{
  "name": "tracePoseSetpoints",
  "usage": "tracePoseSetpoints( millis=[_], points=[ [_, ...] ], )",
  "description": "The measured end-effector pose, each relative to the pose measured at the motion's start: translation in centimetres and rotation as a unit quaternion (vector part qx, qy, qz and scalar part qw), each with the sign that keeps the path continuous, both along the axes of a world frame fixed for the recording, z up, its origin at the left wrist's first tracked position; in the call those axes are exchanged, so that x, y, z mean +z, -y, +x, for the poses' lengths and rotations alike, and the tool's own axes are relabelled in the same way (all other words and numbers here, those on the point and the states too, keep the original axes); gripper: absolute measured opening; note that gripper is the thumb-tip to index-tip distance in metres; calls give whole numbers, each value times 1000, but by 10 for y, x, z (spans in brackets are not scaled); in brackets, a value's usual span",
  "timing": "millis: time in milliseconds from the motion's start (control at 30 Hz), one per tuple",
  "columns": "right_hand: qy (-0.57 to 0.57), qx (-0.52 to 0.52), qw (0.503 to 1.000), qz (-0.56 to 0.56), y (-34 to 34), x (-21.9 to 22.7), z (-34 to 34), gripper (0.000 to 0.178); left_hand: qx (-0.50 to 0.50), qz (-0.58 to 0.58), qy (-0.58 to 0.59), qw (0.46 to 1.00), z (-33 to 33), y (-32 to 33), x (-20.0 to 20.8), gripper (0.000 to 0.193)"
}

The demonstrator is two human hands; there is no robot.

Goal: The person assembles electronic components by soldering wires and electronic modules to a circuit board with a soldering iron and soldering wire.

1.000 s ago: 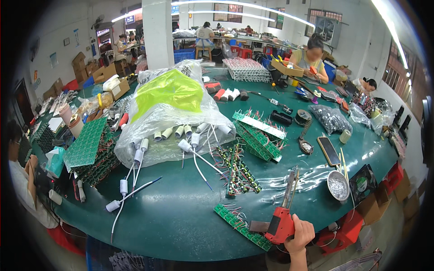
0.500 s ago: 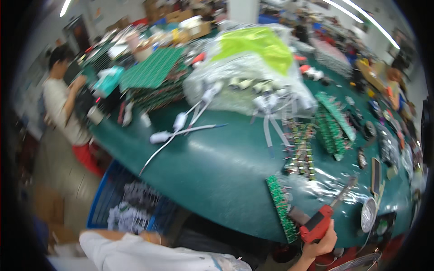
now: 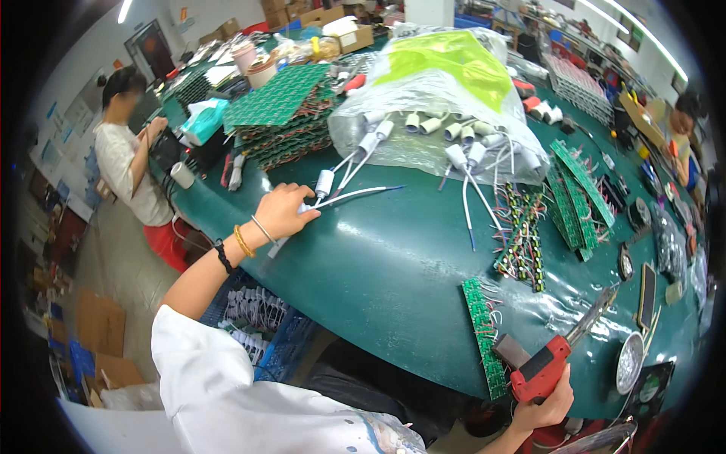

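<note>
My left hand (image 3: 283, 214) is closed over a white cylindrical lamp holder with a cable, lying at the table's left edge; the fingers cover most of it. Just beyond the fingertips is another white lamp holder (image 3: 324, 184), its cable running back to the plastic bag (image 3: 363, 163). A loose white cable end (image 3: 370, 190) points right from the hand. At the lower right, my right hand (image 3: 550, 402) grips the handle of a red and black soldering gun (image 3: 541, 371), its metal tip slanting up and away. Beside the gun lies a green circuit board strip (image 3: 484, 340) with thin wires.
Small wired boards (image 3: 522, 234) and green board strips (image 3: 571, 200) lie right of the bag; stacked green panels (image 3: 280, 106) stand left. A round metal dish (image 3: 629, 363) is beyond the gun. A blue crate (image 3: 291, 344) sits below the table edge. Co-workers sit far left and right.
My left hand has come up from below onto the table and closed over the lamp holder lying there. My right hand keeps hold of the soldering gun. The view has shifted slightly.
</note>
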State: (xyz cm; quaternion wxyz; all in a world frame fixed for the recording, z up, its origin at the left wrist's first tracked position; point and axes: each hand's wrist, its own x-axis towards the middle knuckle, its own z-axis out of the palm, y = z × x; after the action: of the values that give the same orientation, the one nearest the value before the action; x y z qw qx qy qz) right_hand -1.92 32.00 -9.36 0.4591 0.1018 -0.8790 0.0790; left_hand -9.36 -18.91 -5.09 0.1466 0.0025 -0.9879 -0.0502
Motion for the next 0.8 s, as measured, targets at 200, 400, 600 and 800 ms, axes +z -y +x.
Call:
tracePoseSetpoints(
  millis=[200,400,600,800],
  points=[
    [-12,-20,1000,18,-6,1,1,55,-87,154,-18,984,-40,-79,-17,41],
    [-10,-6,1000,22,-3,-7,-2,52,-131,132,-27,982,-25,-98,-12,51],
    [-16,-26,999,8,-2,4,-1,52,-105,207,-95,968,-15,-93,4,36],
    [-7,-25,1000,-1,-3,-1,-1,48,-92,408,-311,853,-8,-65,61,36]
  ],
)
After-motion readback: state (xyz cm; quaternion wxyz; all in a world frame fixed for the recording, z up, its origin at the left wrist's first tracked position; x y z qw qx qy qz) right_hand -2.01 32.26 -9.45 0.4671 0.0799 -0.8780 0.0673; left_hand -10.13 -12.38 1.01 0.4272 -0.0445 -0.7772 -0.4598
